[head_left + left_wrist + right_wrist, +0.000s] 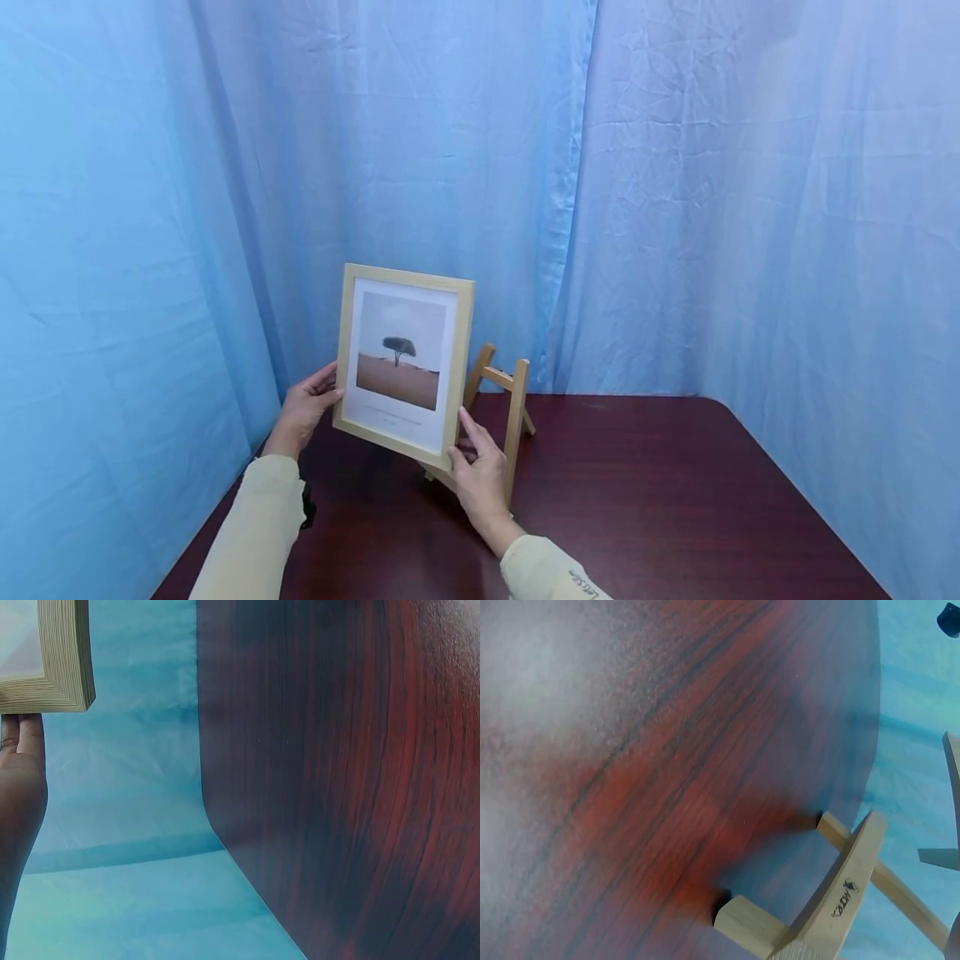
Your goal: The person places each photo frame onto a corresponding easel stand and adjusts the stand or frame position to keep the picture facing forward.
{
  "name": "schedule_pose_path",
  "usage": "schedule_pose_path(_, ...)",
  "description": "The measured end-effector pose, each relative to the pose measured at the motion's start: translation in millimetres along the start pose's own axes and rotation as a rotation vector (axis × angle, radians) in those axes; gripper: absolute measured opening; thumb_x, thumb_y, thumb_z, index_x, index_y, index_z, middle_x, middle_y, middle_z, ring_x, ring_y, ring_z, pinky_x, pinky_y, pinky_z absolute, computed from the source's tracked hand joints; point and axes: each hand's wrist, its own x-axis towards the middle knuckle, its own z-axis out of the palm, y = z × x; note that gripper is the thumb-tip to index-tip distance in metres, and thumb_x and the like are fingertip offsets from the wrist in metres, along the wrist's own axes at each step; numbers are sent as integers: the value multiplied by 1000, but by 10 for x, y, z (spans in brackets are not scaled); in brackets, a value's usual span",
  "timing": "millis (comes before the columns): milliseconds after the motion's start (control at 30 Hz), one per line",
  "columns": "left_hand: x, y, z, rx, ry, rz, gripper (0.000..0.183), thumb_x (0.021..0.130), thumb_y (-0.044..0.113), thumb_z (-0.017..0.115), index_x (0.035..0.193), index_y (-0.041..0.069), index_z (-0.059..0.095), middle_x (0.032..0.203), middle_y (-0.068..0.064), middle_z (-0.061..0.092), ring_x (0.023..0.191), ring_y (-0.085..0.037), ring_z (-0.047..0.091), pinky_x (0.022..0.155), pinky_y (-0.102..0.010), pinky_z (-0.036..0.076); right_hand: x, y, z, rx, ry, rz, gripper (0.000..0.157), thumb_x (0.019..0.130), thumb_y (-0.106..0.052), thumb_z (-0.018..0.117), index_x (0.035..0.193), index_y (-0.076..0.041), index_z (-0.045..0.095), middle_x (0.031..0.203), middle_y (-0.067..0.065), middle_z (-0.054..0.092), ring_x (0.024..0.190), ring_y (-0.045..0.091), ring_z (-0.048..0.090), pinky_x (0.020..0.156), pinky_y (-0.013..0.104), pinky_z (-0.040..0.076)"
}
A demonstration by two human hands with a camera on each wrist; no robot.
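A pale wooden picture frame with a print of a lone tree is held up in both hands, its face toward me and slightly tilted. My left hand grips its left edge low down, thumb on the front; the left wrist view shows fingers at the frame's edge. On the lower right edge, my right hand pinches the frame between thumb and fingers. Directly behind it stands a small wooden easel, its lower part mostly hidden by frame and hand. The right wrist view shows the easel's crossbar with dark-tipped feet.
The dark red-brown wooden table has a rounded far right corner. Blue curtains hang close behind it and along both sides.
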Motion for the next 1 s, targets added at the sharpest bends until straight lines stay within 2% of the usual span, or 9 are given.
schedule_pose_path(67, 5, 11, 23, 0, 0, -4, 56, 98, -3, 58, 151, 4, 40, 147, -26, 44, 112, -6, 53, 86, -13, 46, 12, -6, -33, -4, -6, 19, 60, 84, 14, 69, 139, -6, 58, 126, 10, 65, 92, 29, 65, 77, 31, 57)
schedule_pose_path(167, 7, 33, 57, -2, 3, -14, 56, 98, -3, 58, 151, 4, 40, 148, -24, 44, 122, -16, 51, 91, -17, 46, 29, -15, -76, -17, -14, 42, 61, 84, 13, 69, 140, -10, 58, 126, 7, 65, 92, 26, 64, 78, 27, 56)
schedule_pose_path(267, 9, 61, 92, -6, -2, -19, 56, 98, -3, 57, 151, 4, 38, 149, -24, 43, 131, -27, 45, 103, -28, 43, 43, -14, -109, -34, -12, 50, 62, 84, 13, 69, 140, -12, 59, 125, 5, 66, 92, 23, 65, 78, 25, 56)
schedule_pose_path(367, 9, 88, 132, -25, -5, -19, 56, 98, -5, 55, 151, 4, 38, 149, -25, 43, 133, -32, 43, 110, -42, 37, 47, -17, -139, -56, -5, 46, 63, 84, 13, 70, 140, -13, 59, 124, 5, 66, 93, 22, 66, 77, 25, 56)
schedule_pose_path(500, 15, 111, 184, -42, -13, -17, 56, 99, -5, 54, 152, 4, 38, 149, -25, 42, 135, -34, 41, 112, -47, 33, 44, -27, -183, -62, 6, 25, 62, 84, 12, 70, 140, -13, 59, 124, 5, 66, 94, 22, 66, 78, 26, 56)
schedule_pose_path(800, 73, 82, 281, -49, -27, 6, 56, 97, -7, 56, 151, 3, 39, 149, -25, 43, 134, -33, 42, 111, -44, 35, 33, 24, -263, -42, 31, 18, 59, 85, 12, 70, 139, -9, 59, 120, 8, 68, 94, 27, 67, 78, 30, 57)
schedule_pose_path(900, 85, 69, 307, -45, -29, 14, 57, 97, -7, 56, 150, 2, 39, 148, -25, 43, 132, -31, 43, 107, -34, 40, 26, 43, -287, -26, 35, 13, 58, 85, 12, 70, 138, -7, 59, 122, 10, 67, 95, 31, 67, 77, 33, 58)
schedule_pose_path(1000, 95, 55, 337, -47, -31, 21, 57, 96, -8, 57, 150, 2, 41, 147, -25, 45, 130, -29, 45, 96, -21, 46, 21, 45, -314, -23, 37, 20, 58, 85, 11, 70, 139, -9, 59, 123, 9, 67, 96, 29, 67, 78, 31, 57)
